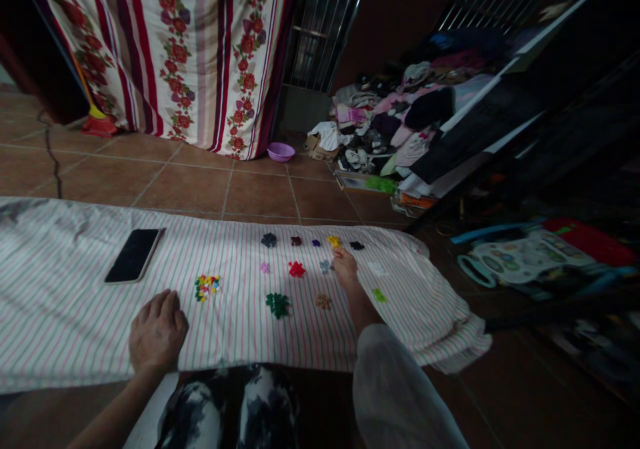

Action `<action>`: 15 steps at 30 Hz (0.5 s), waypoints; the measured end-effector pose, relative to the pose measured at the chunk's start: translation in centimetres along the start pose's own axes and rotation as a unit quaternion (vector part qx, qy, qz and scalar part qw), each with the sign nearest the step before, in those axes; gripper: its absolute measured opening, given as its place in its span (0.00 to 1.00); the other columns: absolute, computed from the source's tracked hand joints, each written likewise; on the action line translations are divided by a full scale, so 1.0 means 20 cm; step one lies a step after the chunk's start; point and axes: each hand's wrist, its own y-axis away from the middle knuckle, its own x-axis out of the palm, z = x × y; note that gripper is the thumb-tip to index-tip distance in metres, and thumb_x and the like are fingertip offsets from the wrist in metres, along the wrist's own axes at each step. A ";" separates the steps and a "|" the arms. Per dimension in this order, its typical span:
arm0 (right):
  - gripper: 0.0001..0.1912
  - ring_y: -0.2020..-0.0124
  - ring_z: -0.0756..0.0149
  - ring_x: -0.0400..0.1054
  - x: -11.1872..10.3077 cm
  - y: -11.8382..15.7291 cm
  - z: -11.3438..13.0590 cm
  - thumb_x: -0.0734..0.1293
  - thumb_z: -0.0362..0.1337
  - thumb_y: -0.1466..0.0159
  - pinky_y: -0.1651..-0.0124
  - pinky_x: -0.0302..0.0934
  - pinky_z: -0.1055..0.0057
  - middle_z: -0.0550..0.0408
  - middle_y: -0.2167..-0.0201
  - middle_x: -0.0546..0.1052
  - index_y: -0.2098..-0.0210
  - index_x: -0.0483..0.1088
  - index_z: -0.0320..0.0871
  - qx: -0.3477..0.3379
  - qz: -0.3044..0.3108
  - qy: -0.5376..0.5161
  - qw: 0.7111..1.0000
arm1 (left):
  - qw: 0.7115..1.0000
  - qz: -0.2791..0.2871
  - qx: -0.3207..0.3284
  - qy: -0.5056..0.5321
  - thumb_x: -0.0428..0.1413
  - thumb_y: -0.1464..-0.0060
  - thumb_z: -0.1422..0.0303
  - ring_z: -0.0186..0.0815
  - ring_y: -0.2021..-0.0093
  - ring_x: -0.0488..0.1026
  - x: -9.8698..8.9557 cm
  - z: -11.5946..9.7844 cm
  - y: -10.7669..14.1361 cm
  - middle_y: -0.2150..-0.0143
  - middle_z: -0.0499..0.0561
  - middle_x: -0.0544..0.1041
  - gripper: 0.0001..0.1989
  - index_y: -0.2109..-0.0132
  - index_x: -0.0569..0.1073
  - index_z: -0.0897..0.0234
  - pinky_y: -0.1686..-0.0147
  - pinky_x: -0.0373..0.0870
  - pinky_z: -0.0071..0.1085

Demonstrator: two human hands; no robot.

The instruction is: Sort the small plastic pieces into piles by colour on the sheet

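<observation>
Small pieces lie in colour piles on the striped cloth (240, 336). My right hand (345, 266) reaches to the yellow pile (334, 241), its fingertips together at the near edge; whether they hold a piece is too small to tell. Just left of that hand is a grey-blue pile (325, 266). My left hand (159, 328) rests on the cloth with its fingers bent, near a mixed-colour pile (207, 287); what is under its fingers is hidden. Other piles are red (297, 269), dark green (277, 305), tan (323, 301), pink (265, 268) and black (357, 245).
A phone (134, 256) lies on the cloth at the left. Also on it are dark grey (269, 240), brown (296, 241), purple (316, 242), white (379, 268) and lime pieces (379, 295). Beyond, a purple basin (281, 152) stands on the tiled floor.
</observation>
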 end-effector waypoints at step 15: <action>0.17 0.52 0.61 0.73 -0.03 0.04 0.08 0.60 0.23 0.52 0.41 0.64 0.62 0.52 0.61 0.79 0.69 0.76 0.43 -0.077 0.034 0.067 0.994 | 1.000 -0.006 0.001 0.009 0.45 0.41 0.68 0.46 0.46 0.69 0.01 0.00 0.00 0.46 0.59 0.75 0.19 0.48 0.72 0.69 0.50 0.66 0.42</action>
